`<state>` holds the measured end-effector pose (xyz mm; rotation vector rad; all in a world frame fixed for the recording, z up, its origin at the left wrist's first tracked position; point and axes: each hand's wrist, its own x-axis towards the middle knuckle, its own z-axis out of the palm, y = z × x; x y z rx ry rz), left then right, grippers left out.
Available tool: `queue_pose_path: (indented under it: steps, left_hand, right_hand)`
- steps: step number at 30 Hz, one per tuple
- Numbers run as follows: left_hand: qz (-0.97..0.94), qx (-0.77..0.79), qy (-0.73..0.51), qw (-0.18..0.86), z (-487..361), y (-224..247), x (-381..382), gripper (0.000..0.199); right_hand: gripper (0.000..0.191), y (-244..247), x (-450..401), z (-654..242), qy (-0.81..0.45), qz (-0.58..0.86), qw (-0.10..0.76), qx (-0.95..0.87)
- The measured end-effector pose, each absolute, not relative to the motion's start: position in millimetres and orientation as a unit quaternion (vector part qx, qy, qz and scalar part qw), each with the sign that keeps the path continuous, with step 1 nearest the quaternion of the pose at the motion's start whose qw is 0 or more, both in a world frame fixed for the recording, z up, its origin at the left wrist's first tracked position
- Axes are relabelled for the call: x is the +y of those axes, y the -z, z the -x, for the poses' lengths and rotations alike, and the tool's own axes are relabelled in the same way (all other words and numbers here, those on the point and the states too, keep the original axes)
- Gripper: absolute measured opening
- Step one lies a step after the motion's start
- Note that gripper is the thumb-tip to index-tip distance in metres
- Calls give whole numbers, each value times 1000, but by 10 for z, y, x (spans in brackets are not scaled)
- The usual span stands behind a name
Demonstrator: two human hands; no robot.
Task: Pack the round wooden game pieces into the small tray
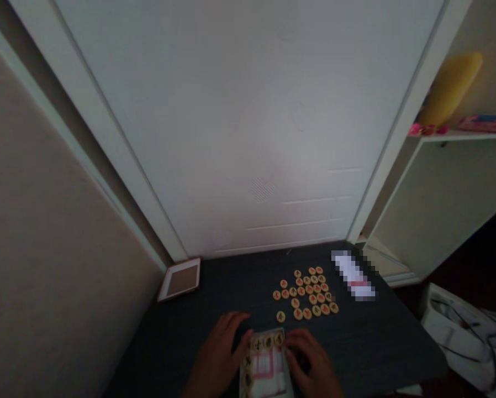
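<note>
A small clear-walled box [267, 371] lies near the table's front edge, with several round Chinese chess pieces [268, 341] along its far and left sides. White and pink paper shows on its bottom. My left hand [221, 354] is at the box's left side, thumb by the wall and other fingers stretched apart from it. At the far right corner, my right hand [312, 362] has its fingers curled with the tips close together; anything between them is hidden. Beyond the box, loose Chinese chess pieces [309, 289] lie in uneven rows, marked in red or black.
A flat framed item [180, 279] lies at the table's [231, 287] back left. At the right is a blurred-out white item [353, 275]. A white panel [252, 121] rises behind the table. On the floor at right stands a white container [459, 337] with dark cables.
</note>
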<state>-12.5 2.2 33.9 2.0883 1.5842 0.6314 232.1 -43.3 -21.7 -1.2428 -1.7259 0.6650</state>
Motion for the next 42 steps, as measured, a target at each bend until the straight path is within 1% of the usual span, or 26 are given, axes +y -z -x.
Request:
queue_pose_path:
  steps: [3,8,12,14,18,24,35,42]
  left_hand:
    - [-711,620,-235,233,294,-151,-152,44]
    - [-682,628,-251,278,214,135,-424,57]
    - [-667,630,-302,257,76,262,-535,54]
    - [-676,619,-308,254,63,287,-543,54]
    - [-681,621,-286,264,90,270,-518,57]
    - [-682,630,-269,258,98,219,-442,53]
    - [-708,620,-228,252,122,349,-344,49]
    - [-701,615,-232,277,153,264,-390,52]
  right_hand:
    - [17,371,-448,-2286,-266,489,422,-715]
    - [17,442,-491,-2233,-275,513,408,-703]
    - [17,374,-528,-2200,-283,514,409,-699]
    - [16,328,-539,-2188,-283,514,411,-697]
    - [16,240,-558,-2173,-281,526,424,-682]
    - [15,240,-555,-2191,-266,513,447,-682]
    - [16,293,-509,-2196,-271,519,447,-676]
    - [18,275,-530,-2203,-292,530,437,-665]
